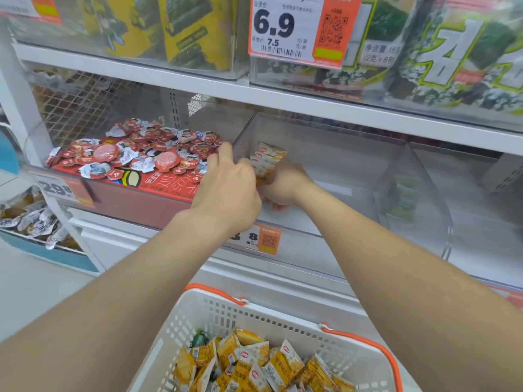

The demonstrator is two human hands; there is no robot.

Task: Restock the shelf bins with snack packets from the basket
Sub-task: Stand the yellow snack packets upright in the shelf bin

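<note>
Both my hands are together at the front left of the clear middle bin (353, 154) on the shelf. My right hand (283, 188) is curled round a small upright stack of yellow-and-white snack packets (267, 158), holding it from the right and from below, just inside the bin's left wall. My left hand (229, 185) lies against the stack's left side with its fingers bent; I cannot tell whether it grips the packets or only steadies them. Below my forearms is the white basket (215, 315) with orange handles, and more packets of the same kind (254, 360) are piled in it. The bin to the left holds a red box (141, 188) heaped with small round red-lidded cups (147, 151). An orange price tag (268, 240) on the bin's front edge is partly hidden by my left wrist. On the shelf above hangs a tag reading 6.9 (283, 26)
</note>
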